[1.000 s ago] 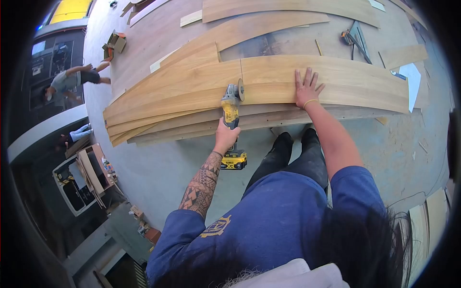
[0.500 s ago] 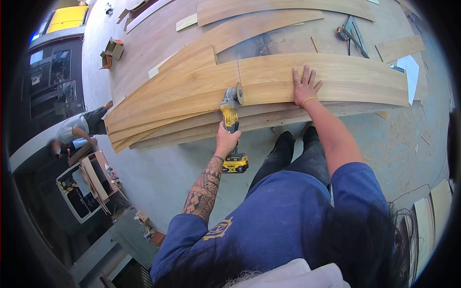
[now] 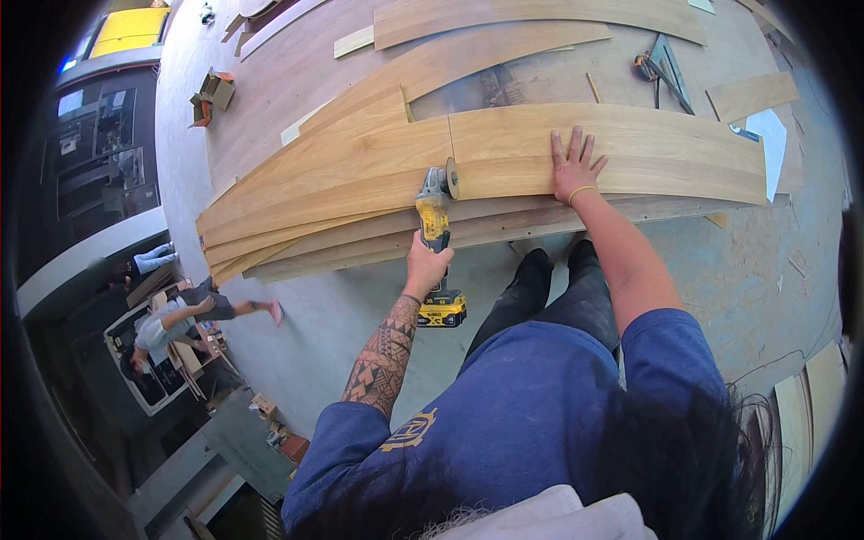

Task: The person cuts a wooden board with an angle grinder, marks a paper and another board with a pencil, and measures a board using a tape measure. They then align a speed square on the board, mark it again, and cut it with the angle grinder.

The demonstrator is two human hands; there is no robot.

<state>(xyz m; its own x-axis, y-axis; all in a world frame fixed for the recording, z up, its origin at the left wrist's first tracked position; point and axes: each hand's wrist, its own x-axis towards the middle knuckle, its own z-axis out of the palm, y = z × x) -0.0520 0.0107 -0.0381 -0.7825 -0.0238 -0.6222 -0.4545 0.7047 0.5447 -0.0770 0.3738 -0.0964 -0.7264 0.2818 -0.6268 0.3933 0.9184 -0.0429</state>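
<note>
My left hand [image 3: 427, 268] is wrapped round the body of a yellow and black cordless angle grinder [image 3: 434, 216], its battery toward me. The grinder's round disc [image 3: 452, 178] stands upright at the near part of a thin cut line, which runs across a long curved wooden panel [image 3: 648, 148]. On the panel right of that line, my right hand [image 3: 574, 166] lies flat with fingers spread. More curved wooden sheets [image 3: 360, 238] are stacked under the panel along the table's near edge.
A pencil [image 3: 593, 87], a blue triangular square [image 3: 668, 72] and a tape measure [image 3: 643, 63] lie on the worktable. Other curved panels [image 3: 540, 22] rest at the back. A small open cardboard box [image 3: 214, 90] is at left. A person [image 3: 171, 324] walks on the left.
The other person has moved from beside the table's left end back toward the cabinets. The grinder and both my hands stay almost in place; the view has shifted slightly.
</note>
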